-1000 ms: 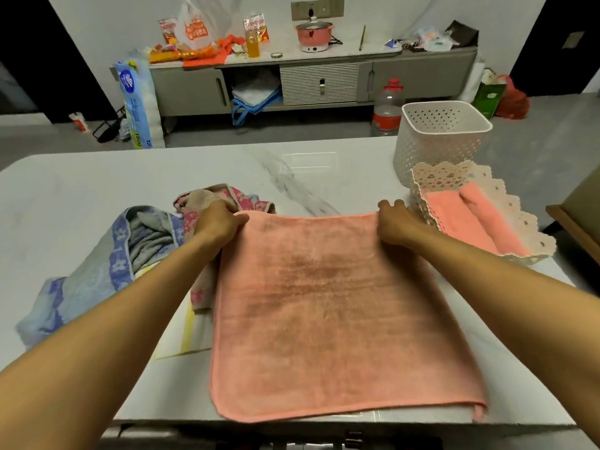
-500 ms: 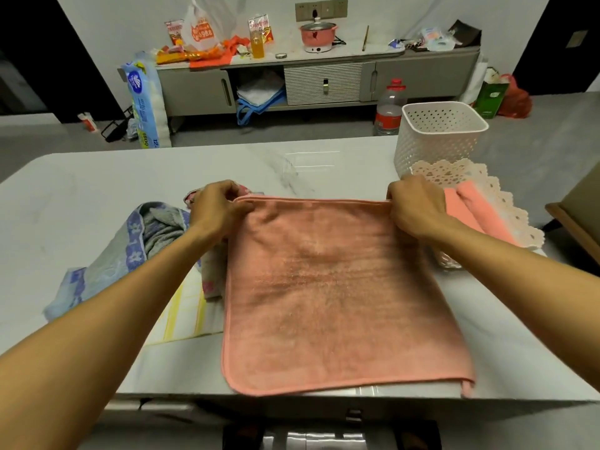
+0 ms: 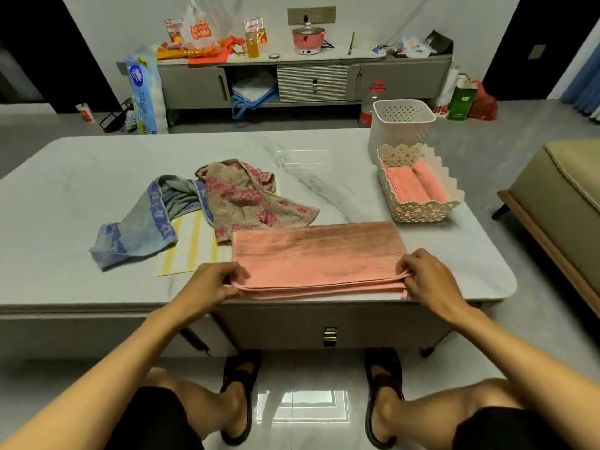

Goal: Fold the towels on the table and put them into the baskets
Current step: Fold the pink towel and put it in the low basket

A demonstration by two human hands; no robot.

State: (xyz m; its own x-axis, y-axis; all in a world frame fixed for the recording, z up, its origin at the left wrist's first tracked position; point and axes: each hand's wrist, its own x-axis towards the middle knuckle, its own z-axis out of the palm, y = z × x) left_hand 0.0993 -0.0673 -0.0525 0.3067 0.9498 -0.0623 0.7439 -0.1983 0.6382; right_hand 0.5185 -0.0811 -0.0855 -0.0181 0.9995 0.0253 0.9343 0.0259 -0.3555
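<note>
Your salmon-pink towel (image 3: 318,254) lies doubled along the near edge of the table (image 3: 65,196). Your left hand (image 3: 212,285) pinches its near left corner and your right hand (image 3: 427,277) pinches the near right one. Behind it lie a floral towel (image 3: 246,203), a blue-grey towel (image 3: 143,228) and a yellow-striped towel (image 3: 194,251). To the right, a lace-edged basket (image 3: 422,211) holds folded pink towels (image 3: 412,186).

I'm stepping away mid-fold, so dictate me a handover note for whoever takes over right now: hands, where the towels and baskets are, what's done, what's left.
Hands: left hand and right hand each pinch a near corner of the pink towel, folded in half at the front edge of the table.
Done: folded pink towels sit in the lace basket; the tall basket stands behind it.
Left: finish folding and basket this one, then the blue towel, floral towel and yellow striped towel, all unfolded mid-table.
</note>
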